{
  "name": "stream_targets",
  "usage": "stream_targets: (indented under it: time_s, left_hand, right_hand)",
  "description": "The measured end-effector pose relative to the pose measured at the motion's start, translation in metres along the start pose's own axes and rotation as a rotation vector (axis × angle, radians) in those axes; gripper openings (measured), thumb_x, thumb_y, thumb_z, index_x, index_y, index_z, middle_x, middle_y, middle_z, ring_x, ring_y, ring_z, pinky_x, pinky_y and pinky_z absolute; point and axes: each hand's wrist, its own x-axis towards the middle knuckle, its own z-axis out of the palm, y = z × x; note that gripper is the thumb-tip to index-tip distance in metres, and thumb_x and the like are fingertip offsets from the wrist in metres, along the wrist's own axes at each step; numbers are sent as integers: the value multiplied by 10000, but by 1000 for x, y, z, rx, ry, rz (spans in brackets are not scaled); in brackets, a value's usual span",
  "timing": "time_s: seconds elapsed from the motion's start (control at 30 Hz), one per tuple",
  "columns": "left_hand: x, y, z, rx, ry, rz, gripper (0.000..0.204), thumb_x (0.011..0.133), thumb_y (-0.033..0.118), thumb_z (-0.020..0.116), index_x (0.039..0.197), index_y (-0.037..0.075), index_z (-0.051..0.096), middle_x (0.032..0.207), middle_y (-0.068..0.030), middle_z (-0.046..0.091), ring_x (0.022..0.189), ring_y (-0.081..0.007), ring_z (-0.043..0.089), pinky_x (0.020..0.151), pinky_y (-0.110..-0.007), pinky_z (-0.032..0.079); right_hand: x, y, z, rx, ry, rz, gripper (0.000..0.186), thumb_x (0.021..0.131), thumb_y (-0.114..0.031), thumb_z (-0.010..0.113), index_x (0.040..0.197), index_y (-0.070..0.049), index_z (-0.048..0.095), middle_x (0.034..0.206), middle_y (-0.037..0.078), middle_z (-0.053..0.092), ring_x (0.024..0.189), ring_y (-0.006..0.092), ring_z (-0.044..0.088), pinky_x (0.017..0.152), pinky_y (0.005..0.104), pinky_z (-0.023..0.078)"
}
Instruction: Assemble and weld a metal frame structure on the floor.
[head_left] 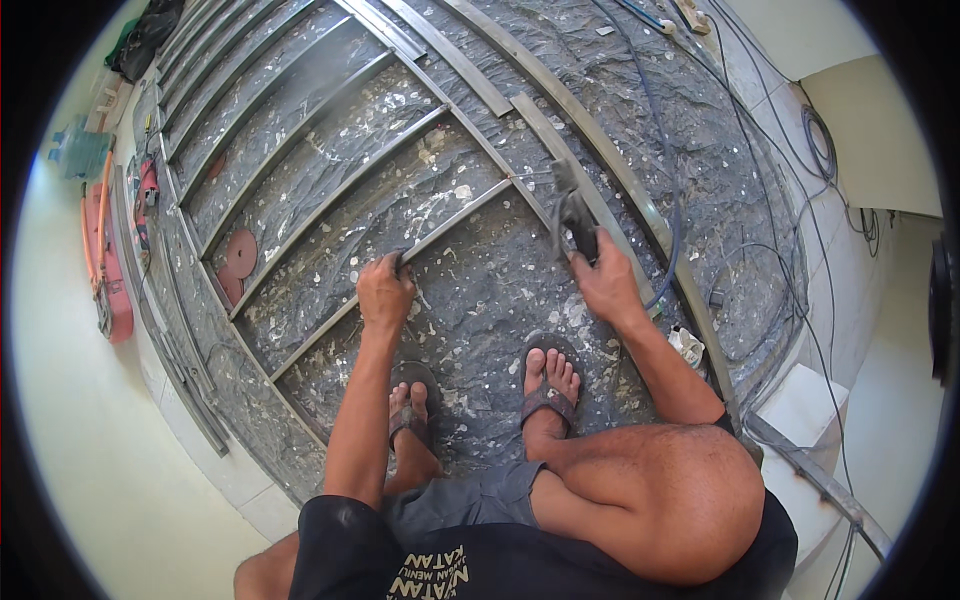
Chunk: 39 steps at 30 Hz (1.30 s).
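A grid-like metal frame (pixel 345 190) of long side rails and several crossbars lies on the floor in front of me. My left hand (pixel 385 295) is closed around its nearest crossbar (pixel 455 222), around the bar's middle. In my right hand (pixel 608 280) is a black welding electrode holder (pixel 577 222), slightly blurred. From its head a thin electrode (pixel 535 177) points left, its tip close to the joint of that crossbar and the right rail. Whether the tip touches the metal I cannot tell.
Loose metal bars (pixel 590 150) lie right of the frame, beside a blue cable (pixel 676 170). Black cables (pixel 775 130) run along the right. Reddish discs (pixel 240 253) rest under the frame at left. A red case-like object (pixel 115 290) with orange hose sits far left. My sandalled feet (pixel 548 385) are near.
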Motion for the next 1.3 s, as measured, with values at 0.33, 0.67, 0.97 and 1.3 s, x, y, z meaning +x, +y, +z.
stream_targets:
  time_s: [0.33,0.67,0.97,1.3]
  left_hand:
    - [-1,0,-3,12,-7,-10,222,765,96,693,978,33,700,890,-183,684,844,-368,646,783,-444,503]
    - [-2,2,-5,16,-9,-17,204,770,83,668,965,29,694,896,-171,682,852,-362,638,791,-448,501]
    - [-2,0,-4,7,-10,-12,201,768,80,681,962,30,695,904,-166,685,859,-358,639,801,-443,500]
    - [-1,-2,-2,-1,14,-1,245,748,91,716,986,35,703,892,-188,687,835,-370,654,775,-437,511]
  right_hand:
    - [5,14,0,286,-100,191,323,862,-160,644,1118,-6,519,808,231,646,735,446,625,654,458,497]
    - [5,8,-11,495,-259,392,340,818,-112,637,1127,-25,525,829,280,642,776,491,608,659,522,484]
    - [-15,0,-12,40,19,82,339,853,-177,657,1112,9,540,805,247,651,722,392,661,657,440,499]
    - [10,3,-2,121,24,67,372,859,-198,664,1116,48,557,841,237,659,740,301,678,675,382,507]
